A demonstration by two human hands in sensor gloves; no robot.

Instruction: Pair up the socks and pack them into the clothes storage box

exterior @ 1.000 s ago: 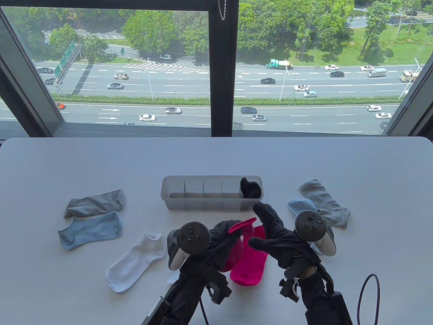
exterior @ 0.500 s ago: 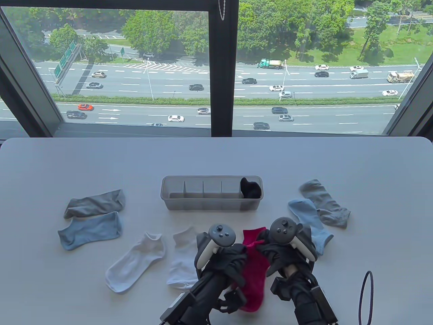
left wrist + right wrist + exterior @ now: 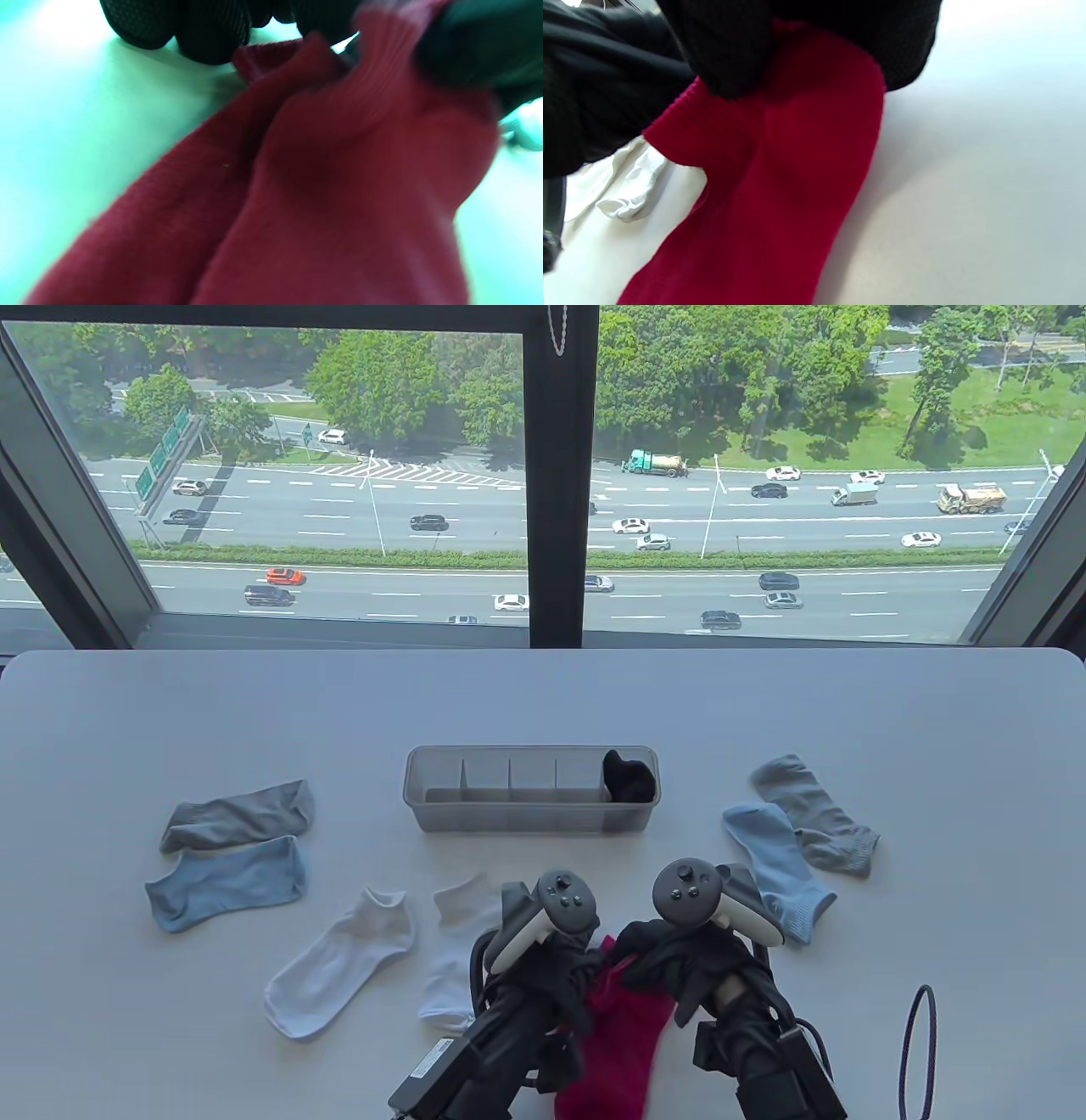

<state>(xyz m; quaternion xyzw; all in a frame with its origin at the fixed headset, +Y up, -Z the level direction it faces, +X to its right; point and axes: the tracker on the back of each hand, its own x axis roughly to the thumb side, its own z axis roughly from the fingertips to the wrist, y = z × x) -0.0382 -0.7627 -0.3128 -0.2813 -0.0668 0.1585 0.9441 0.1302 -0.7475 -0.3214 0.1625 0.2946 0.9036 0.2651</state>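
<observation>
Black gloved fingers [image 3: 729, 55] hang in from the top edge and pinch the ribbed cuff of a red sock [image 3: 780, 178], which trails down toward the bottom edge over the pale counter [image 3: 975, 178]. A crumpled white sock [image 3: 628, 190] lies at the left.

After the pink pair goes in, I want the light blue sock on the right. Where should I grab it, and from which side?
Probably take the light blue sock at its near end, by the table's front edge, with the right hand coming from the front. That end lies free on the table. On its far right side it meets, perhaps overlaps, the grey sock, so a pinch there could drag both.
</observation>
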